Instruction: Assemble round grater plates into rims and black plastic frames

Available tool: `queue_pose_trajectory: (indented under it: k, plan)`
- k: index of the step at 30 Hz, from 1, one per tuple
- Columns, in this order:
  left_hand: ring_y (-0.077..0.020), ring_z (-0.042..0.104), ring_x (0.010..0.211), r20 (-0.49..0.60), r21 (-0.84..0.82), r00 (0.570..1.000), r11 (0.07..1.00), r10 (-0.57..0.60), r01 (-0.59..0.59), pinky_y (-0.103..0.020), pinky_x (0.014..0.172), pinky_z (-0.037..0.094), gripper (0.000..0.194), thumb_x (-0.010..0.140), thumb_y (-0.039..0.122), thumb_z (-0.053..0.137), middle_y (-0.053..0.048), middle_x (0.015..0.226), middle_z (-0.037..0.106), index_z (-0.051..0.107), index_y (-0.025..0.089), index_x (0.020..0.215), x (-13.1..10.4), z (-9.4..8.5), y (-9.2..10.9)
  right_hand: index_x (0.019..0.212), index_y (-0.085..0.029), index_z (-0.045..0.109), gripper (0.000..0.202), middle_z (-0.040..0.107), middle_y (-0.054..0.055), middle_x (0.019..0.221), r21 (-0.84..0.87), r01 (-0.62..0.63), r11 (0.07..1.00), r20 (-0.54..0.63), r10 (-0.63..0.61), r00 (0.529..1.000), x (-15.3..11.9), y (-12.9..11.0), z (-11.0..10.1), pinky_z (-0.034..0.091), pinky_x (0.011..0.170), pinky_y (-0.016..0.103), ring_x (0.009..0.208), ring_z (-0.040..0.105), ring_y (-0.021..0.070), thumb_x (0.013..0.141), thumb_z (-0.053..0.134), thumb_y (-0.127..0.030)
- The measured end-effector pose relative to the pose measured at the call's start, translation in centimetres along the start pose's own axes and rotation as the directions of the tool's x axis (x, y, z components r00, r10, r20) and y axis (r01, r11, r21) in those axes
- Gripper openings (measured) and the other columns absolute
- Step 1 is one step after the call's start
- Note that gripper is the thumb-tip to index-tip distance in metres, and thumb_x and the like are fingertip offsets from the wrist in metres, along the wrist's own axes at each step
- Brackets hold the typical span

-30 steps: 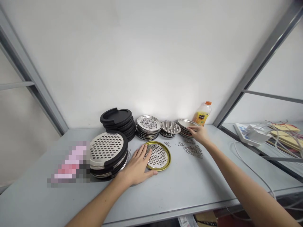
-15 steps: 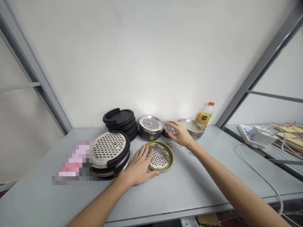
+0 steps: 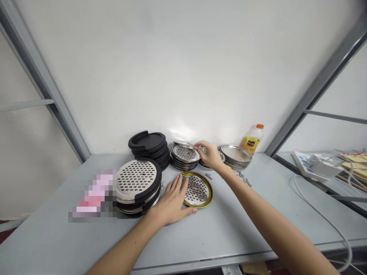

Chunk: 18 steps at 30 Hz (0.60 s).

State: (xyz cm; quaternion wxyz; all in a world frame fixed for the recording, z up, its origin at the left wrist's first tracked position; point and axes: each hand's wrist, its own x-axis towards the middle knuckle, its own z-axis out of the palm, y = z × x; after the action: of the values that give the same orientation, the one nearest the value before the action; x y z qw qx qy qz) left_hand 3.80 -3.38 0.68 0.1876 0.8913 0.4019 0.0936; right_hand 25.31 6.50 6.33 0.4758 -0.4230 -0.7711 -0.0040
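My left hand point(image 3: 172, 202) lies flat with fingers spread, its fingertips on the left edge of a gold-rimmed ring point(image 3: 210, 194) around a perforated metal grater disc point(image 3: 196, 190). My right hand point(image 3: 210, 154) pinches the right edge of a round metal grater disc point(image 3: 183, 144), tilted above a stack of grater discs point(image 3: 185, 154). Another stack of grater plates point(image 3: 222, 156) is partly hidden behind my right hand. To the left, a stack of black-edged grater discs point(image 3: 137, 179) stands near my left hand.
Black round holders point(image 3: 149, 143) are stacked by the wall. Shallow metal rings point(image 3: 236, 153) and a juice bottle point(image 3: 252, 139) stand at the back right. Small metal clips point(image 3: 243, 177) lie near my right forearm. A white cable point(image 3: 318, 217) crosses the table's right side.
My right hand has moved left from the partly hidden grater stack to the neighbouring one, and the disc it grips is now raised. My left hand stays on the ring.
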Motion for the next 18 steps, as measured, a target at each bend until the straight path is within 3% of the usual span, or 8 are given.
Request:
queue_pose_trajectory:
  k: [4,8,9,12,15,18]
  plan:
    - [-0.0296,-0.004,0.144,0.02,0.004,1.0,1.0,-0.004,0.004,-0.048,0.116,0.01,0.095,0.083,0.068,0.045,-0.017,0.156,-0.002,0.008,0.011,0.15,-0.1,0.1,-0.1,0.086,-0.018,0.06,0.02,0.067,0.008,0.086,0.136,-0.147,0.98,-0.209,0.174,0.962,1.6,0.3,0.2,0.05,0.081,0.039,0.084,0.062,0.0214,0.088,0.051,-0.036]
    - [-0.0326,-0.006,0.143,-0.017,0.019,1.0,1.0,-0.017,0.018,-0.054,0.115,0.004,0.097,0.083,0.068,0.046,-0.016,0.156,-0.001,0.003,0.013,0.151,0.0,0.4,0.2,0.092,-0.02,0.057,0.025,0.066,0.007,0.094,0.467,-0.2,0.862,-0.384,0.401,0.832,1.8,0.0,-1.3,0.05,0.085,0.039,0.091,0.062,0.0213,0.089,0.047,-0.043]
    - [-0.0333,-0.005,0.143,-0.042,0.011,0.999,1.0,-0.027,0.027,-0.055,0.114,0.003,0.098,0.083,0.067,0.046,-0.016,0.157,-0.001,0.0,0.014,0.15,0.0,0.4,0.3,0.094,-0.021,0.057,0.025,0.065,0.007,0.096,0.562,-0.193,0.804,-0.359,0.448,0.819,1.4,-0.1,-2.0,0.05,0.086,0.039,0.093,0.062,0.021,0.089,0.046,-0.043]
    - [-0.031,-0.002,0.144,-0.185,-0.049,0.981,0.997,-0.062,0.054,-0.052,0.116,0.006,0.098,0.086,0.06,0.048,-0.015,0.157,-0.002,-0.013,0.016,0.149,0.1,0.1,1.1,0.096,-0.025,0.059,0.02,0.065,0.006,0.103,0.734,-0.211,0.646,-0.203,0.505,0.839,-1.3,-0.3,-4.5,0.05,0.089,0.042,0.099,0.061,0.0225,0.087,0.05,-0.041]
    - [-0.0278,0.005,0.145,-0.368,-0.107,0.929,0.994,-0.051,0.012,-0.045,0.117,0.016,0.099,0.087,0.053,0.053,-0.012,0.158,0.0,-0.019,0.021,0.147,0.1,-0.3,1.9,0.086,-0.024,0.062,0.021,0.067,0.008,0.088,0.779,-0.328,0.534,-0.04,0.565,0.824,-4.6,0.2,-6.2,0.052,0.082,0.047,0.089,0.064,0.0264,0.086,0.051,-0.042]
    - [-0.0277,0.011,0.144,-0.47,-0.089,0.881,0.99,0.056,-0.11,-0.04,0.116,0.021,0.108,0.08,0.055,0.064,-0.009,0.158,0.003,-0.017,0.028,0.146,-0.1,-0.3,2.2,0.072,-0.023,0.059,0.021,0.065,0.006,0.072,0.8,-0.461,0.383,0.157,0.609,0.778,-6.9,0.8,-5.9,0.054,0.069,0.048,0.071,0.063,0.0257,0.084,0.053,-0.039]
